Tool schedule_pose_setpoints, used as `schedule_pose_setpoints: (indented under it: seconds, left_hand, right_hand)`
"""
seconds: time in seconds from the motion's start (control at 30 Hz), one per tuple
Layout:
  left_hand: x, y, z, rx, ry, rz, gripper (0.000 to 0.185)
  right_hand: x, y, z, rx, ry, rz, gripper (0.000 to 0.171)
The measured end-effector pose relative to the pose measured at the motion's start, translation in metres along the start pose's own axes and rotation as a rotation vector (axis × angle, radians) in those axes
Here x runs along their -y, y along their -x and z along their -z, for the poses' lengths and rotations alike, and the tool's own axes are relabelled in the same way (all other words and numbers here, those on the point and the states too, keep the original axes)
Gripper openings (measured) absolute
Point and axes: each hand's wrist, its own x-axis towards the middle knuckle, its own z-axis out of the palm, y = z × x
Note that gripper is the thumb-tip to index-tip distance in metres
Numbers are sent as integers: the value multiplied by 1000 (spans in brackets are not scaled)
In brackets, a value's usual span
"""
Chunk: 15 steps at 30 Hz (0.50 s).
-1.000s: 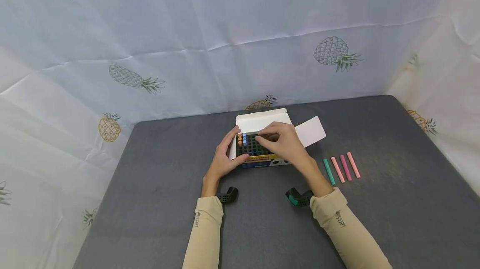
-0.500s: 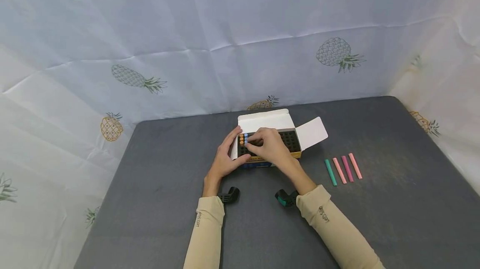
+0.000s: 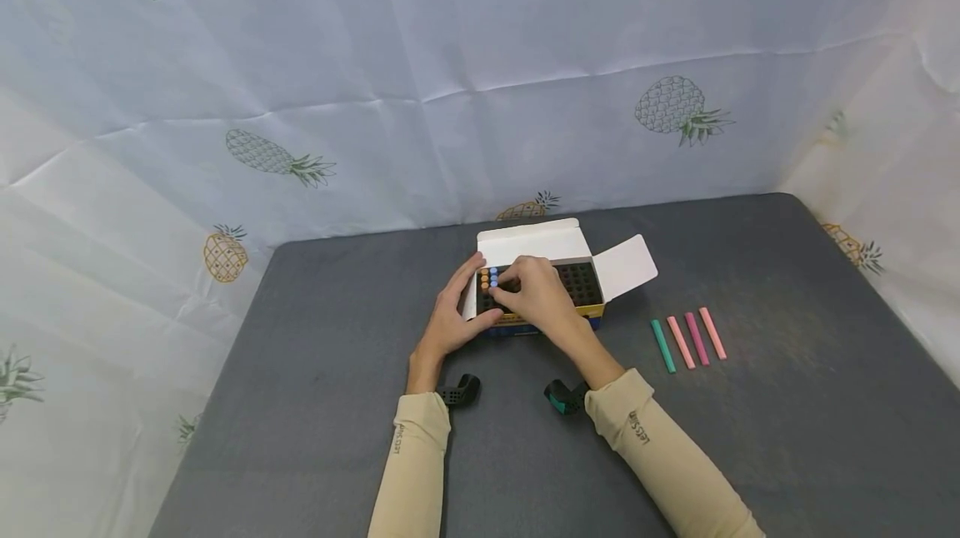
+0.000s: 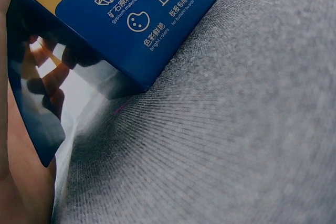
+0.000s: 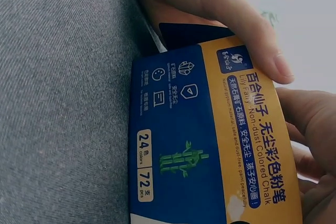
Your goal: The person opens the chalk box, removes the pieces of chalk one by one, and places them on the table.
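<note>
Chalk box (image 3: 536,284) gripped by left hand (image 3: 450,313); right hand (image 3: 536,296) fingertips over slots.

— What's in the middle of the desk (image 3: 337,405)?
— An open chalk box (image 3: 540,284) with white flaps folded back, a dark grid of slots inside. A few orange and blue chalk ends (image 3: 488,276) stand in its left corner.
— And the hands?
— The left hand (image 3: 452,313) grips the box's left end, thumb on the near side. The right hand (image 3: 536,296) hovers over the left slots, its fingers (image 3: 504,288) curled together right beside the blue ends; what they pinch is hidden.
— Anything else?
— Four chalk sticks (image 3: 688,341), one green and three pink, lie side by side to the right, well apart from the box.
</note>
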Motion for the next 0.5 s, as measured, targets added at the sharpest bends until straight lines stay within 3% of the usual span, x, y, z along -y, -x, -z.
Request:
schedule_pose_setpoints:
  seconds: [0.17, 0.33, 0.5]
  left_hand:
    - [2, 1, -1, -8, 10, -11, 80]
    - [6, 1, -2, -17, 26, -26, 81]
    - [6, 1, -2, -15, 30, -26, 81]
  right_hand:
    - [0, 0, 0, -35, -15, 51, 13]
    - [-1, -1, -1, -136, -84, 140, 14]
    - [-5, -3, -4, -175, -184, 127, 17]
